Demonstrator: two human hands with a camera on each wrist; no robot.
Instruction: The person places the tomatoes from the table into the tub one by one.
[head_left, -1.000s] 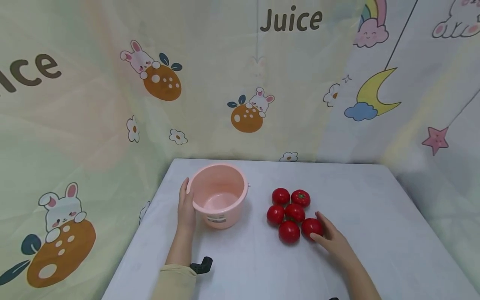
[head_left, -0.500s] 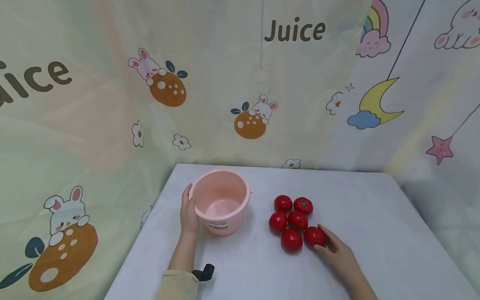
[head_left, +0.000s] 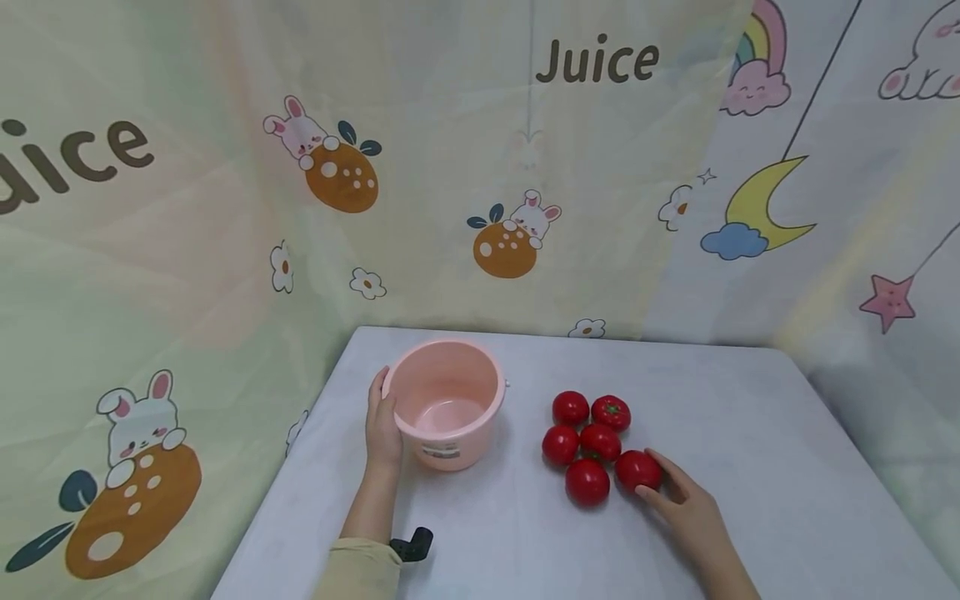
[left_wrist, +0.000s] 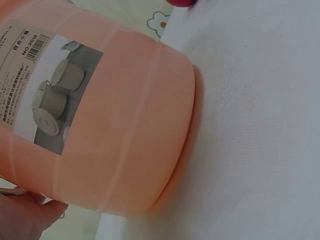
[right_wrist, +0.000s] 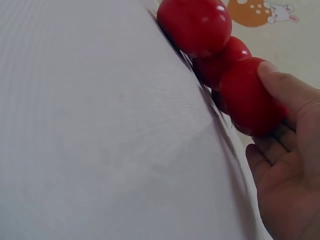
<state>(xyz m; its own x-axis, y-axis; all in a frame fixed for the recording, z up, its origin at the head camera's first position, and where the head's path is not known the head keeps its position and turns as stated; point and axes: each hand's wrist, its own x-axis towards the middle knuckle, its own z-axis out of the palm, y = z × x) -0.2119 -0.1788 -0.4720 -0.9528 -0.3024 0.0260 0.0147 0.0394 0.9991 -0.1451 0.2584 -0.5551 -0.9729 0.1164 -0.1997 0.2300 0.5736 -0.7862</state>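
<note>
The right hand (head_left: 693, 508), low and right of centre in the head view, has its grip around a tomato (head_left: 638, 471), pinching it between thumb and fingers. In the right wrist view the thumb presses on the near side of the tomato's skin, with other fingers bent beneath it, at the right of the frame. This tomato sits at the lower right of a cluster; five others (head_left: 600, 442) lie just beside it, reaching up and left, and the one at the cluster's upper right shows a green stem.

Left of centre stands a pink bucket (head_left: 467, 448), its mouth facing up and a small peg on the right of its rim. The left hand (head_left: 385, 437) holds the bucket at its left side, its grip curved against the wall below the rim. A label (head_left: 440, 451) with print and a picture of pails is stuck to the bucket's front.

Bucket and tomatoes are on a white desk (head_left: 495, 542), well apart from each other. A beige sleeve (head_left: 358, 571) and a black fitting (head_left: 413, 546) show at the left wrist, at the bottom of the frame. Behind the desk hangs a printed cloth (head_left: 420, 50) with rabbits, flowers and the word "Juice".
</note>
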